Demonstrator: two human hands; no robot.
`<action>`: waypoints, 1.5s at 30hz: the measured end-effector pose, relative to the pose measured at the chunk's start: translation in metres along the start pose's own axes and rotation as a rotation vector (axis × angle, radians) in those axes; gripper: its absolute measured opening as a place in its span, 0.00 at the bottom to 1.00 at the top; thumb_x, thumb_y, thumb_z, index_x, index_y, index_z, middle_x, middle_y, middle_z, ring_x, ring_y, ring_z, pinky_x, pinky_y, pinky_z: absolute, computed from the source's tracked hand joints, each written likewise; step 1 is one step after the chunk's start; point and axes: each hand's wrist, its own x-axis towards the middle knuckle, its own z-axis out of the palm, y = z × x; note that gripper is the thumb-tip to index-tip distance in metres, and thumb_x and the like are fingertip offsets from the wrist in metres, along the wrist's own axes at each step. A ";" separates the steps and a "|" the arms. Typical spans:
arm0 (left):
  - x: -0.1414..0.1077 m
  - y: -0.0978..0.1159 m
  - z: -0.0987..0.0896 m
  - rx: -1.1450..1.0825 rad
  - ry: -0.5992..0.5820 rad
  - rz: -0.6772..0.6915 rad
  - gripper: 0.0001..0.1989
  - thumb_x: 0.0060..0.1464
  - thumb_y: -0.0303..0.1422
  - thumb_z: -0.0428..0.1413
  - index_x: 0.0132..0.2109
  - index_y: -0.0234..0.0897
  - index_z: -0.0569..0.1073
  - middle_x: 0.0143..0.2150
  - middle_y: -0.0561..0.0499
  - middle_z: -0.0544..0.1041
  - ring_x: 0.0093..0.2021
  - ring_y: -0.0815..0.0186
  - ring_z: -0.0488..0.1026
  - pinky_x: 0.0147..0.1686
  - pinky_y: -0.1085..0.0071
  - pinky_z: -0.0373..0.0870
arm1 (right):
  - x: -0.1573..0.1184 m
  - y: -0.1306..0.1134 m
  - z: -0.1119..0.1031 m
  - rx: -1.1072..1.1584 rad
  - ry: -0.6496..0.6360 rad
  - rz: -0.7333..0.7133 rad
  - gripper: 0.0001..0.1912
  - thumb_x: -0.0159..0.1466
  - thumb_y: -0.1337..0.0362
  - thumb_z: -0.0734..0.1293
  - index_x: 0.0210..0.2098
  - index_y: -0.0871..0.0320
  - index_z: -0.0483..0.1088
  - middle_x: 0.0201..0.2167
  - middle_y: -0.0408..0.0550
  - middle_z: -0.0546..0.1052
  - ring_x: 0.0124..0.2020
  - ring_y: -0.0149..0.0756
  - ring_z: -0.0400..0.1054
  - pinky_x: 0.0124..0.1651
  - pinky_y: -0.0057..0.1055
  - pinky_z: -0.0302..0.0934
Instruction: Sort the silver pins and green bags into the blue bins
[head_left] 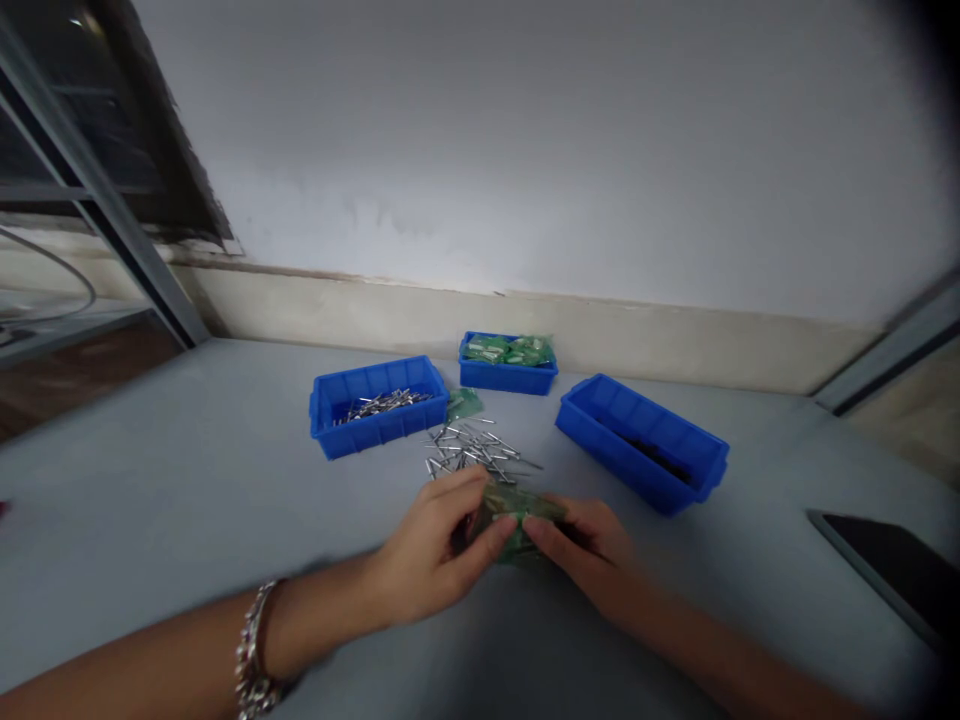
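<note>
A green plastic bag (517, 545) is pinched between my two hands above the near part of the table. My left hand (446, 545) grips its left side, thumb on the front. On its right side my right hand (589, 545) is closed in the same way, the two thumb tips almost meeting. What the bag contains is hard to make out. Just beyond the hands lies a loose pile of silver rivets (480, 447). Behind that pile, another green bag (465, 403) lies flat beside the left bin.
A blue bin (382, 430) at left holds more rivets. Filled green bags (510, 350) lie in a blue bin (508, 379) at the back. The right blue bin (630, 465) contains small dark pieces. A dark flat device (892, 570) lies far right; a wall (525, 180) closes the back.
</note>
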 end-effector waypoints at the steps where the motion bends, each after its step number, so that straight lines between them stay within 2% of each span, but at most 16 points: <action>1: 0.000 0.000 0.000 -0.002 -0.001 0.000 0.12 0.57 0.33 0.46 0.26 0.34 0.64 0.25 0.51 0.63 0.27 0.68 0.59 0.27 0.72 0.56 | 0.000 0.000 0.000 -0.008 0.000 0.005 0.14 0.62 0.58 0.58 0.22 0.56 0.63 0.17 0.39 0.60 0.20 0.28 0.54 0.21 0.26 0.49; 9: -0.003 0.000 0.001 -0.003 0.005 0.007 0.12 0.57 0.32 0.46 0.26 0.34 0.62 0.26 0.51 0.63 0.28 0.69 0.60 0.28 0.72 0.56 | 0.002 -0.001 0.001 -0.026 -0.017 0.030 0.16 0.62 0.56 0.56 0.22 0.56 0.62 0.18 0.40 0.61 0.21 0.29 0.55 0.22 0.26 0.49; 17: -0.001 -0.002 0.002 -0.010 0.017 0.033 0.11 0.57 0.31 0.46 0.28 0.33 0.64 0.27 0.50 0.63 0.29 0.69 0.60 0.28 0.72 0.57 | 0.000 0.003 0.001 -0.053 0.041 -0.027 0.17 0.61 0.56 0.58 0.20 0.57 0.61 0.17 0.39 0.59 0.20 0.28 0.54 0.21 0.25 0.48; 24: -0.002 -0.005 0.003 -0.012 0.051 0.017 0.11 0.58 0.32 0.45 0.28 0.33 0.64 0.27 0.51 0.64 0.29 0.68 0.60 0.28 0.72 0.56 | 0.000 0.002 0.002 0.014 0.035 -0.036 0.08 0.60 0.60 0.61 0.27 0.56 0.65 0.22 0.40 0.65 0.23 0.29 0.59 0.24 0.26 0.54; 29: -0.001 -0.005 0.002 0.005 0.051 0.011 0.12 0.58 0.32 0.45 0.27 0.33 0.63 0.26 0.51 0.63 0.29 0.68 0.59 0.28 0.72 0.56 | 0.000 0.005 0.003 0.055 0.066 0.001 0.10 0.60 0.59 0.61 0.25 0.56 0.66 0.21 0.41 0.65 0.23 0.30 0.59 0.24 0.27 0.54; 36: -0.001 -0.002 -0.001 0.100 0.049 0.020 0.10 0.56 0.32 0.46 0.28 0.33 0.61 0.27 0.51 0.62 0.29 0.68 0.59 0.28 0.71 0.55 | 0.002 0.002 -0.001 0.198 0.063 0.077 0.11 0.60 0.57 0.61 0.30 0.57 0.69 0.24 0.42 0.69 0.25 0.30 0.61 0.27 0.27 0.57; 41: 0.000 -0.004 0.001 0.031 -0.023 0.000 0.11 0.58 0.32 0.44 0.29 0.33 0.63 0.26 0.51 0.64 0.27 0.69 0.60 0.27 0.72 0.56 | 0.003 -0.003 -0.001 0.244 0.060 0.095 0.10 0.60 0.58 0.61 0.30 0.56 0.69 0.25 0.42 0.69 0.27 0.31 0.62 0.29 0.27 0.58; 45: 0.000 -0.004 0.002 0.010 0.003 -0.044 0.13 0.58 0.34 0.43 0.27 0.33 0.62 0.24 0.52 0.63 0.26 0.70 0.58 0.26 0.73 0.55 | 0.001 -0.001 0.000 0.235 0.036 0.121 0.10 0.59 0.57 0.62 0.28 0.56 0.68 0.21 0.41 0.66 0.23 0.29 0.60 0.25 0.26 0.55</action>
